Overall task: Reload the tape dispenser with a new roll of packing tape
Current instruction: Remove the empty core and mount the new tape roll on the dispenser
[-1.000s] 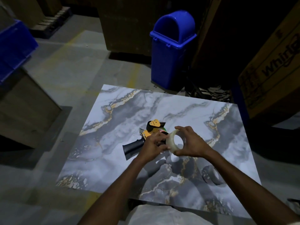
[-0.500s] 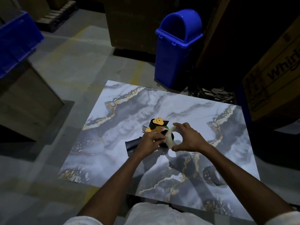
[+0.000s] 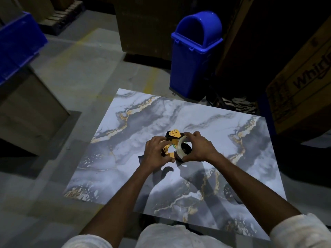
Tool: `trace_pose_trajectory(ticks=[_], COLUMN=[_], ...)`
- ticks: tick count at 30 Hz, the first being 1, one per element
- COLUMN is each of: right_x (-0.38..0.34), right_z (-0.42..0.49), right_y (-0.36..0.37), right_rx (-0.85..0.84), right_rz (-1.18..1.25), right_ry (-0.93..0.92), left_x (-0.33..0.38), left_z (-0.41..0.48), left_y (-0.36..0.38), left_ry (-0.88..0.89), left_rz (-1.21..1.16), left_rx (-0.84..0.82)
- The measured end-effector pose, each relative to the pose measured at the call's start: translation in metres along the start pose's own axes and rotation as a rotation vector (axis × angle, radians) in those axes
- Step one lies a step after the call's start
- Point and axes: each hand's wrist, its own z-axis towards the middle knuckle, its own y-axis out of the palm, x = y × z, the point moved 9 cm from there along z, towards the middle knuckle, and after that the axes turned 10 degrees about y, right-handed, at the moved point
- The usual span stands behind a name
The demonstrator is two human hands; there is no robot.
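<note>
A yellow and black tape dispenser [image 3: 172, 136] lies near the middle of the marble-patterned table [image 3: 125, 167]. My left hand [image 3: 155, 153] grips its body and hides the handle. My right hand [image 3: 200, 149] holds a pale roll of packing tape [image 3: 180, 149] upright against the dispenser's right side, with the black hub showing through the roll's hole. A second, darker roll [image 3: 231, 194] lies flat on the table near my right forearm, partly hidden by it.
A blue swing-lid bin [image 3: 195, 56] stands on the floor beyond the table's far edge. A large cardboard box [image 3: 304, 83] is at the right, a blue crate [image 3: 16, 45] on a box at the left. Grey concrete floor lies left of the table.
My right hand has brought the pale roll left onto the dispenser's hub. My left hand has slid down over the dispenser's handle, which now is covered.
</note>
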Motion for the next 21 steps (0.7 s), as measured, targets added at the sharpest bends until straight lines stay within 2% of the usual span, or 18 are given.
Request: trace_pose_trajectory(ticks=[7, 13, 21], right_x=[-0.005, -0.007, -0.009], right_z=[0.003, 0.007, 0.009], right_y=[0.013, 0.018, 0.017], right_rx=[-0.020, -0.020, 0.019], right_rz=[0.043, 0.052, -0.060], right_ry=[0.083, 0.105, 0.104], left_x=[-0.011, -0.023, -0.023], left_z=[-0.006, -0.009, -0.003], left_y=[0.006, 0.012, 0.020], left_ry=[-0.121, -0.222, -0.232], left_rz=[0.043, -0.024, -0.086], left_rx=[-0.208, -0.217, -0.250])
